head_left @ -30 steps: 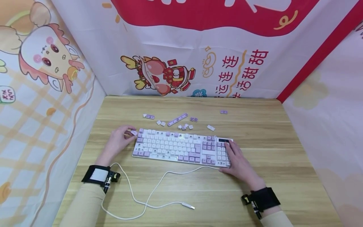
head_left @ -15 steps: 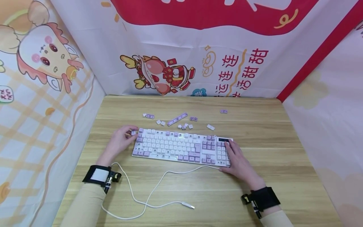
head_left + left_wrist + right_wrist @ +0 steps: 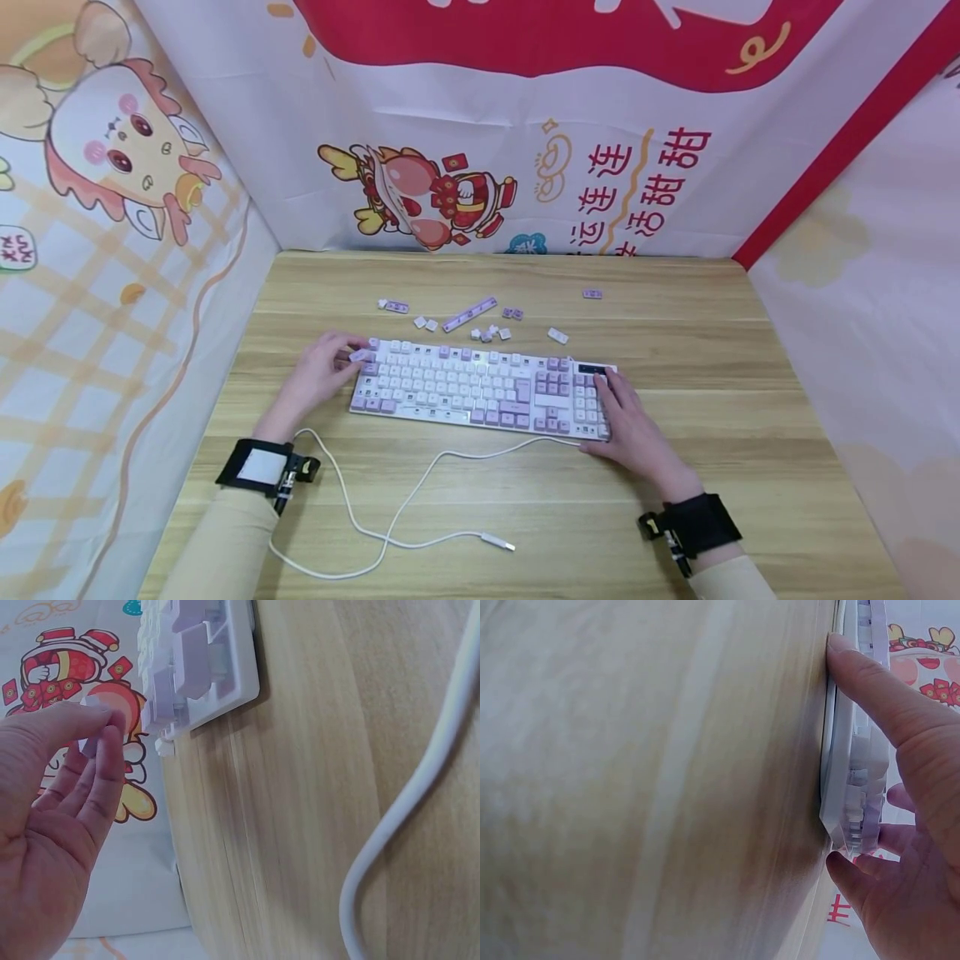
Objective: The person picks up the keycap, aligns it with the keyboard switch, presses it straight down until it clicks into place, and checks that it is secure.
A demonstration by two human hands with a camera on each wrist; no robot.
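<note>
A white and purple keyboard (image 3: 552, 402) lies on the wooden table. At its upper left corner my left hand (image 3: 318, 371) pinches a purple keycap (image 3: 362, 356) between thumb and fingers. In the left wrist view that keycap (image 3: 89, 745) is mostly covered by the fingertips, beside the keyboard's corner (image 3: 244, 682). Around the right end of the keyboard, my right hand (image 3: 637, 437) holds on, with fingers over the number keys. In the right wrist view its thumb (image 3: 870, 682) presses the front edge, and the other fingers curl at the side.
Behind the keyboard lie several loose keycaps, among them a long purple bar (image 3: 469, 315), white caps (image 3: 426, 325) and a wide white cap (image 3: 557, 336). A white USB cable (image 3: 390, 533) loops across the front of the table. Printed cloth (image 3: 465, 100) stands behind.
My left hand has shifted slightly right, bringing the pinched keycap from beside the keyboard to its upper left corner and tilting it. The right hand stays in place.
</note>
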